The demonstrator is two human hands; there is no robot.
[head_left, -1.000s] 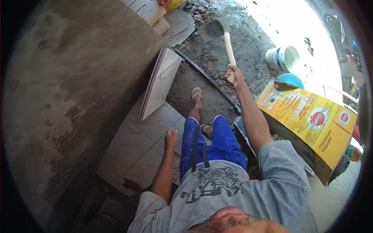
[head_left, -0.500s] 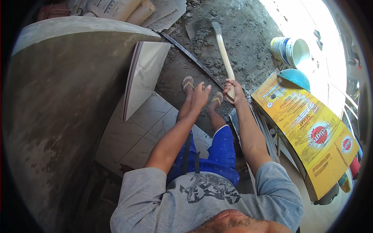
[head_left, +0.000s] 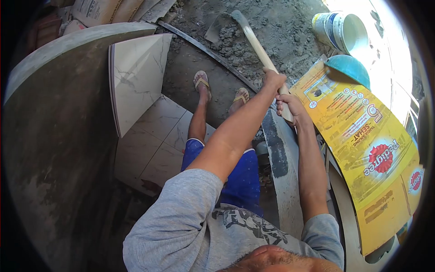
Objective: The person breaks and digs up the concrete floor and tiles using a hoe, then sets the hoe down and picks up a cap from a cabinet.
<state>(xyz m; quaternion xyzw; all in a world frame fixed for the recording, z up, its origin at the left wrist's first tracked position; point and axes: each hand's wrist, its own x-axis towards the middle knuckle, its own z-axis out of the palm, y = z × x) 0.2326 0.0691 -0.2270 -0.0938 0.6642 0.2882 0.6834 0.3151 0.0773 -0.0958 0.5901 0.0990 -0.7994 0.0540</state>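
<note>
A hoe [head_left: 259,49] with a pale wooden handle slants across the grey mortar mix. Its metal blade, at the upper left of the tool, rests in the wet-looking heap [head_left: 285,38]. My left hand [head_left: 274,80] is closed round the middle of the handle, the arm reaching across my body. Just below it, my right hand [head_left: 292,108] grips the handle near its butt end. The two hands are close together, and the handle's end shows under the right one.
Large tiles [head_left: 138,81] lean against a curved wall [head_left: 68,118] on the left. A white bucket [head_left: 337,31] lies tipped beside a teal basin [head_left: 349,69]. Yellow Pedigree packaging [head_left: 362,149] spreads along the right. A long dark strip [head_left: 208,54] edges the mix; paper sacks [head_left: 102,11] stand behind.
My left hand, free half a second ago, has moved right and taken hold of the hoe handle above my right hand. The view has shifted slightly.
</note>
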